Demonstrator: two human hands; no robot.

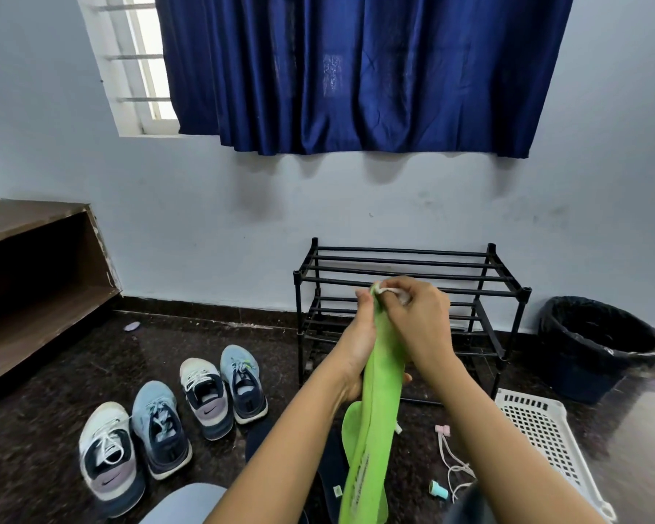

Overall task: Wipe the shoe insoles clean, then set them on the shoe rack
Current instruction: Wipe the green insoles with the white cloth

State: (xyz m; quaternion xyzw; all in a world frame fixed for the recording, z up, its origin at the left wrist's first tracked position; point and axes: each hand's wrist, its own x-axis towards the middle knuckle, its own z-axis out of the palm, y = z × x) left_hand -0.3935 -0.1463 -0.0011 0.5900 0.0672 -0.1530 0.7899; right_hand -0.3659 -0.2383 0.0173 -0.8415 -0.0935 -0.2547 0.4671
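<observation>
Just in front of the black shoe rack (484, 281), a green insole (380, 372) stood upright in the left hand (356, 346), fingers wrapped round its middle. Above that grip, the right hand (420, 319) pinched a white wipe (389, 291) against its top end.
</observation>
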